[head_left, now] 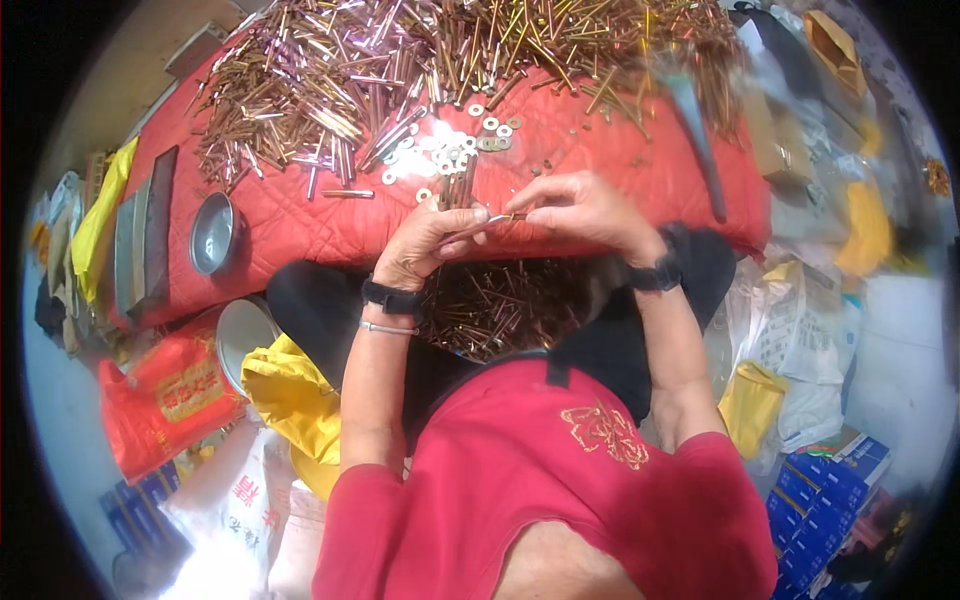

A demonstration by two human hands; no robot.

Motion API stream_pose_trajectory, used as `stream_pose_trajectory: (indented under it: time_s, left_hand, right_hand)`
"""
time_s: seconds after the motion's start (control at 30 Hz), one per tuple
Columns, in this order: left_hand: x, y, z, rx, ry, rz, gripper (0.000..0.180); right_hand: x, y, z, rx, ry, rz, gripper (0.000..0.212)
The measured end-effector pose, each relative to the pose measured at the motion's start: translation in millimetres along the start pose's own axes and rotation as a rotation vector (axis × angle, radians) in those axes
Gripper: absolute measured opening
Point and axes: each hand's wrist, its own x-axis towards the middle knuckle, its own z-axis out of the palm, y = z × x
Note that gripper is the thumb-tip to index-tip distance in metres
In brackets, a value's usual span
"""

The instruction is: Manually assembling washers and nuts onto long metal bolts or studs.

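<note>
Over the near edge of a red quilt (340, 228), the left hand (428, 238) grips a bundle of metal rods (457, 188) pointing forward, and the right hand (590, 210) pinches a slim rod (514, 217) lying nearly crosswise. Pale washers (452, 152) lie just beyond.

**Washers (440, 160) ahead, rods (300, 105) beyond**

On the quilt (340, 225), the washers lie just ahead of the left hand (430, 237), the rods farther off. A bowl (213, 236) sits to that hand's left. Heaped fasteners (490, 310) lie between the legs (325, 300); boxes (815, 515) lie behind and right of the right hand (595, 215).
</note>
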Motion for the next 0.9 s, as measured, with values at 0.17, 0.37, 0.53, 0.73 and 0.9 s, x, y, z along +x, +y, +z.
stream_pose_trajectory:
  time_s: [0.17, 0.37, 0.53, 0.73, 0.9]
  left_hand:
    - [2, 0, 5, 0.229, -0.018, -0.114, 0.016]
    - [8, -15, -13, -0.24, -0.029, -0.099, 0.026]
    - [13, -31, -18, -0.769, -0.254, 0.03, 0.043]
    - [28, -46, 7, -1.091, -0.001, 0.351, 0.03]
    - [50, -46, -9, -0.885, 0.427, 0.443, 0.018]
  right_hand:
    - [-2, -3, -3, 0.006, -0.218, 0.161, 0.022]
    - [-4, 15, 10, 0.081, -0.048, 0.047, 0.022]
    - [-3, 28, 22, 0.369, 0.088, 0.127, 0.018]
    - [13, 32, 37, 0.591, 0.302, 0.142, 0.018]
    - [45, 27, 67, 0.219, 0.74, -0.064, 0.016]
